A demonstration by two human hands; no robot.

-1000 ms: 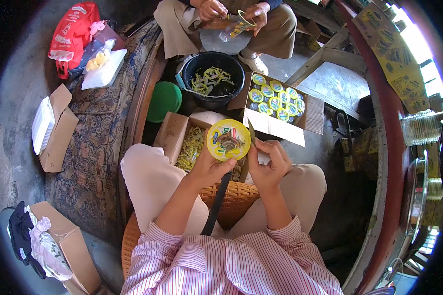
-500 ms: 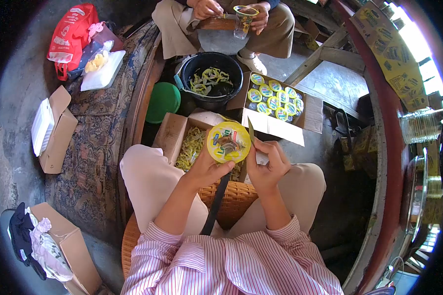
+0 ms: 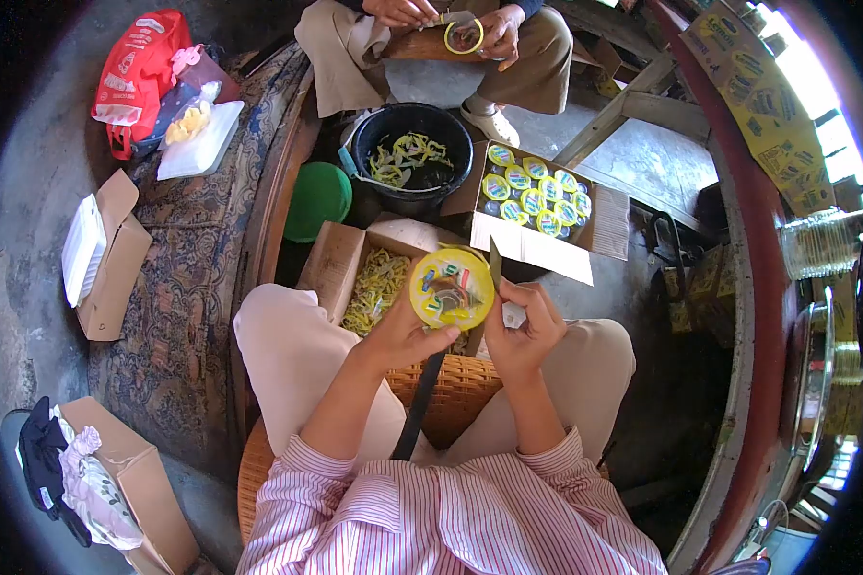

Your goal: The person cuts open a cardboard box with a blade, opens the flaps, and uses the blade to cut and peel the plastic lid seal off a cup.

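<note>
A round cup with a yellow-rimmed printed lid [image 3: 451,289] is held by my left hand [image 3: 398,331], its thumb on the lower rim. My right hand [image 3: 524,331] is closed around a small knife [image 3: 495,261], whose blade points up along the cup's right edge. Below them, an open carton [image 3: 334,264] holds yellow strips [image 3: 376,287]. Beyond it stands a black bucket [image 3: 462,172] with more strips inside. To its right, a carton [image 3: 609,220] holds several yellow-lidded cups [image 3: 518,177].
Across from me, a seated person's hands [image 3: 497,36] hold a clear cup with a yellow rim [image 3: 464,36]. A green lid [image 3: 317,201] lies left of the bucket. A red bag [image 3: 142,72] and white boxes are at the left. A red beam [image 3: 738,240] runs down the right.
The cup in my left hand has shifted slightly right and down and tilted a little. My right hand and knife moved slightly. The other person's cup has turned its opening towards me.
</note>
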